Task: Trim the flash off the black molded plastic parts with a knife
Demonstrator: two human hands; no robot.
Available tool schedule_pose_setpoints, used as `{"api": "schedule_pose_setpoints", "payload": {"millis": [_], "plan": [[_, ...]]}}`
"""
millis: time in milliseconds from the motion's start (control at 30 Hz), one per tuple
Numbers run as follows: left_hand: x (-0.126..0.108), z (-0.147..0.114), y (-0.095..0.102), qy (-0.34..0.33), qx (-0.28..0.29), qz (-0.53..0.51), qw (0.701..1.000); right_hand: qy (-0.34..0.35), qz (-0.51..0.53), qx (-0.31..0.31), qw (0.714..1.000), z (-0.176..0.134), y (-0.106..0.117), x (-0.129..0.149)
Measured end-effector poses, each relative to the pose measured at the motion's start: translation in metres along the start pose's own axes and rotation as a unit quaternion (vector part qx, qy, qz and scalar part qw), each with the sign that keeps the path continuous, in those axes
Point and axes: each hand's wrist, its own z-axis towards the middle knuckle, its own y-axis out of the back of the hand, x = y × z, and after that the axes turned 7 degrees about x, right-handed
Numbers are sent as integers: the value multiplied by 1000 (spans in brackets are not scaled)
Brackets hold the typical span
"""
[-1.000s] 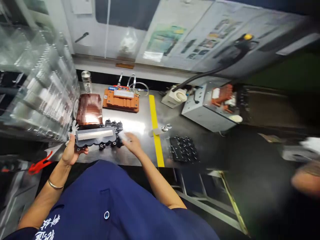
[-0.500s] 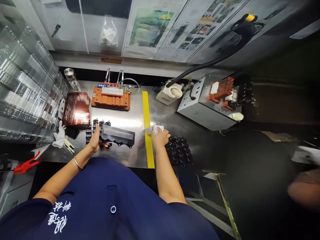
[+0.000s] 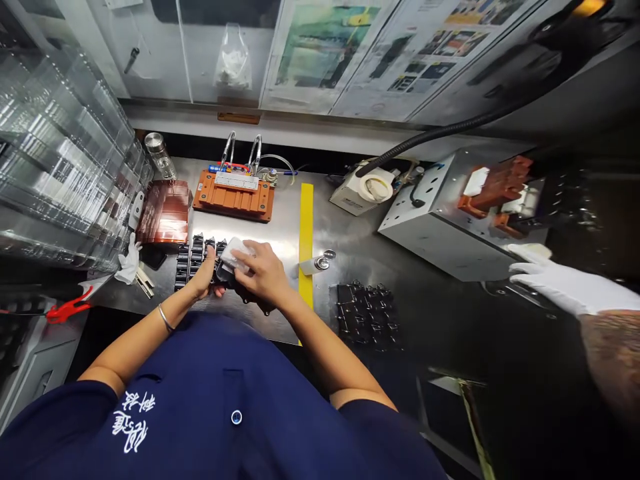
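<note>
My left hand (image 3: 204,277) is closed on the left end of a long black plastic part (image 3: 253,298) above the metal bench. My right hand (image 3: 265,272) pinches a folded white cloth (image 3: 235,255) and presses it on that part's upper face, hiding much of it. Behind my left hand, several black ribbed parts (image 3: 183,267) lie in rows. A small white bottle with a metal top (image 3: 314,265) stands right of my right hand, by the yellow tape strip (image 3: 306,227).
An orange fixture (image 3: 233,200) sits at the back, beside a stack of reddish-brown sheets (image 3: 165,212). Clear trays (image 3: 60,167) tower at left. Black parts (image 3: 367,313) lie at right. A co-worker's white-gloved hand (image 3: 550,277) is by a grey box machine (image 3: 435,240).
My right hand has moved left from beside the bottle onto the black part, with the white cloth in it. The co-worker's gloved hand has come to the machine at right.
</note>
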Motion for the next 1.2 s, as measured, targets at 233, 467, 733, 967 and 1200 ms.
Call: {"api": "schedule_pose_setpoints", "payload": {"millis": [233, 467, 733, 967, 1200], "plan": [[4, -9, 5, -20, -14, 14, 1000, 18, 11, -19, 1000, 7, 5, -11], [13, -36, 28, -20, -70, -34, 997, -203, 55, 86, 974, 52, -40, -71], [33, -108, 69, -88, -227, -110, 964, -374, 28, 50, 925, 102, -107, -152], [6, -180, 102, -204, -385, -125, 891, -397, 75, 18, 915, 107, -120, -152], [-125, -240, 182, -461, -480, 96, 740, -373, 120, -17, 920, 73, -98, -152]]}}
